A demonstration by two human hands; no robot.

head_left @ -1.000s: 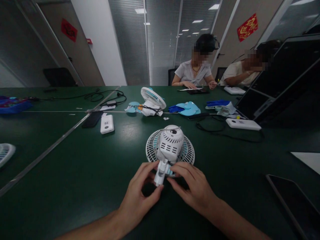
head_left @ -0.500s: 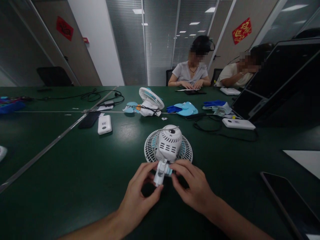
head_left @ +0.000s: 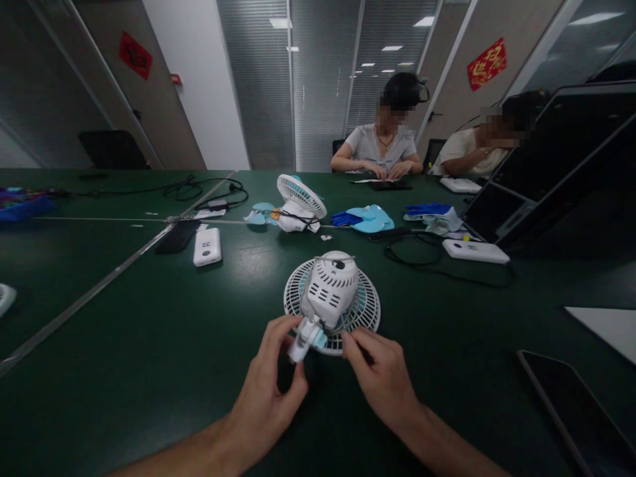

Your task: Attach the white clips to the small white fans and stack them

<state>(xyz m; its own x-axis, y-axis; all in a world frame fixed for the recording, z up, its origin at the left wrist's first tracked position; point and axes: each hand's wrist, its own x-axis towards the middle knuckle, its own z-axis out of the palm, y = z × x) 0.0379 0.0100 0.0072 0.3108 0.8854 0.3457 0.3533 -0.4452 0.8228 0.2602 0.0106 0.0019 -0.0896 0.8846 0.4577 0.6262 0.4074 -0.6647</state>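
Observation:
A small white fan (head_left: 331, 291) lies face down on the green table (head_left: 159, 344), its round grille flat and its motor housing up. A white and light-blue stem (head_left: 304, 339) sticks out of the housing toward me. My left hand (head_left: 271, 391) pinches that stem between thumb and fingers. My right hand (head_left: 380, 374) rests just right of the stem, fingers curled, fingertips at the edge of the grille; what they grip, if anything, is hidden.
Farther back lie a second white fan (head_left: 298, 204), light-blue blades (head_left: 370, 217), blue gloves (head_left: 427, 209), a white power bank (head_left: 207, 246), a black phone (head_left: 177, 236), cables and another white power bank (head_left: 474, 251). A tablet (head_left: 579, 411) lies at the right. Two people sit opposite.
The stem has swung left in my left hand. My right hand has slid slightly back from it. The fan head has turned a little to the left.

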